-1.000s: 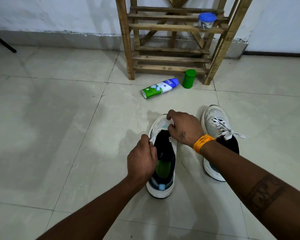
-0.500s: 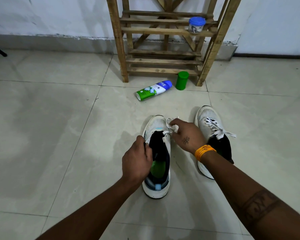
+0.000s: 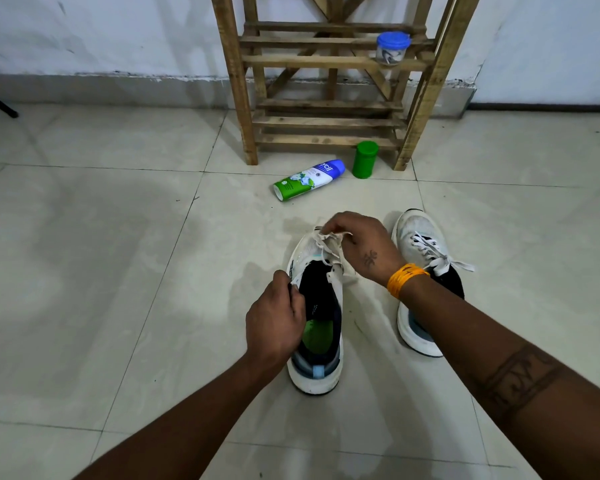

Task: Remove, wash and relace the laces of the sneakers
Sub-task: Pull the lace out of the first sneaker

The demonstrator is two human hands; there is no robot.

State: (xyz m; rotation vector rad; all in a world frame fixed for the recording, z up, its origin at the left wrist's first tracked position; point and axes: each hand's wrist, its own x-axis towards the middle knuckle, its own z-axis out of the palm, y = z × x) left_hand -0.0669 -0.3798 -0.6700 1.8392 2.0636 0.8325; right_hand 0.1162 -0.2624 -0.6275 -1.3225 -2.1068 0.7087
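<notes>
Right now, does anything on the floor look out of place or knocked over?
Yes. The green, white and blue bottle lies on its side on the tile in front of the wooden rack, while the green container beside it stands upright. No spill shows around it.

We reach both bare forearms forward and down. Our left hand (image 3: pixel 274 323) is curled, its fingers (image 3: pixel 286 284) pinched together. Our right hand (image 3: pixel 364 249) arches knuckles up, fingertips pinching, an orange band (image 3: pixel 405 279) at its wrist.
</notes>
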